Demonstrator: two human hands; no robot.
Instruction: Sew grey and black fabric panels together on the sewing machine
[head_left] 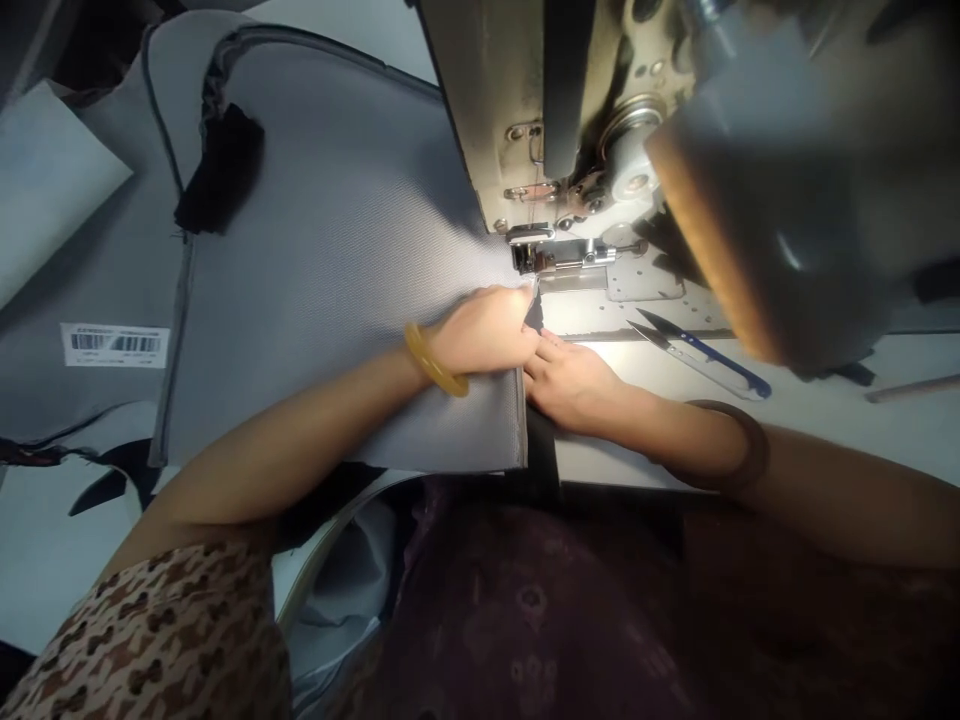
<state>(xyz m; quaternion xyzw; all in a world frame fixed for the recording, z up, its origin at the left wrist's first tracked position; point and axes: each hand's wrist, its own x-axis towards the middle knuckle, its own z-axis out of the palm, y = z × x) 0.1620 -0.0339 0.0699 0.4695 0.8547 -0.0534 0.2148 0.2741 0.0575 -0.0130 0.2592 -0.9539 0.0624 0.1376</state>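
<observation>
A large grey fabric panel [337, 220] with dark bound edges lies under the sewing machine [540, 130]. My left hand [487, 325], a yellow bangle on its wrist, is closed on the panel's right edge just in front of the presser foot [525, 255]. Right beside it, my right hand [570, 385] has its fingers bent in at the same edge, nearly touching the left fingers. A bit of dark strip [535, 310] shows between the hands and the foot. The fingertips of both hands are partly hidden.
Blue-handled thread snips [705, 355] lie on the white table [637, 450] right of my hands. A blurred machine part [750, 220] juts out at upper right. More grey fabric with a barcode label [116, 346] lies at left, near a black fabric piece [221, 170].
</observation>
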